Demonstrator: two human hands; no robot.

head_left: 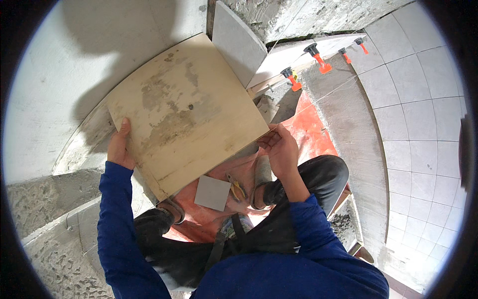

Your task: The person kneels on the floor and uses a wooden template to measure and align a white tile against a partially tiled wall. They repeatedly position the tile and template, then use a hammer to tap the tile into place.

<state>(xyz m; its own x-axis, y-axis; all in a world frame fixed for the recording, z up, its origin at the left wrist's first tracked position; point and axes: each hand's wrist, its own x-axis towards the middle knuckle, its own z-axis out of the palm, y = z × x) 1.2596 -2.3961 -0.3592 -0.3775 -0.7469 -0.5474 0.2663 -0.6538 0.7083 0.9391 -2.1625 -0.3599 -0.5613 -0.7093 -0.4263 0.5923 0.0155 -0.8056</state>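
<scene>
overhead, my left hand (119, 147) and right hand (280, 149) each pinch an edge of the large square tile (186, 112), its stained beige back up, above a small grey tile (212, 193), pliers (238, 188) and orange sheet (311, 134).

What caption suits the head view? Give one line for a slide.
Both hands, left and right, hold a large tile back-side up above a small grey tile piece.

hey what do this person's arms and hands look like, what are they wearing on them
Both arms wear long, bright blue sleeves that reach the wrists, plain, with no visible markings. The left hand and right hand are bare: no gloves, and no watch or rings can be seen.
</scene>
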